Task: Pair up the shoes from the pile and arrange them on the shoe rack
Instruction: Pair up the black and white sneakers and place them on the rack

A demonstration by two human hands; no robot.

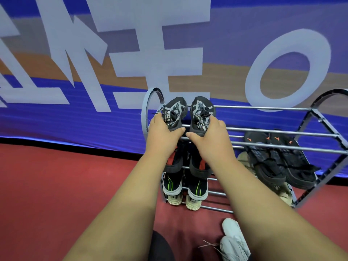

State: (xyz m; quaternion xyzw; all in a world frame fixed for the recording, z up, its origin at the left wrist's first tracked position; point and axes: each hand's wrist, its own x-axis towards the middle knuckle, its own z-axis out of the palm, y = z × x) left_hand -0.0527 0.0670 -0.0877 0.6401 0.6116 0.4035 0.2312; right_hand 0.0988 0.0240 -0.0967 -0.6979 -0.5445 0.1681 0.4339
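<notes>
Blue banner with huge pale letters and a tan band fills our view from 9 o'clock across 12 to 3. Below it, red floor spreads from 8 o'clock round to 5. Our shoe rack, grey tubes between arched end frames, stands against the banner from the centre out to 3 o'clock.

Both our bare forearms rise from 6 o'clock to the rack's top tier, at its 9 o'clock end. Our left hand grips the heel end of the left patterned shoe, fingers curled round its outer side and thumb stretched beneath it towards 3 o'clock. Our right hand grips the right patterned shoe the same way, fingers wrapped over its outer side and thumb pointing to 9 o'clock. The two thumbs nearly meet. These grey-and-black shoes sit on the top bars just beside each other, toes towards 12 o'clock.

Out at 4 o'clock, on the tier below, rests a black pair with orange marks. Directly under our hands sits a black-and-red pair, partly hidden. Lower comes a black pair with green stripes, and lowest a cream pair. At 5 o'clock, white shoes lie on the floor beside our right forearm.
</notes>
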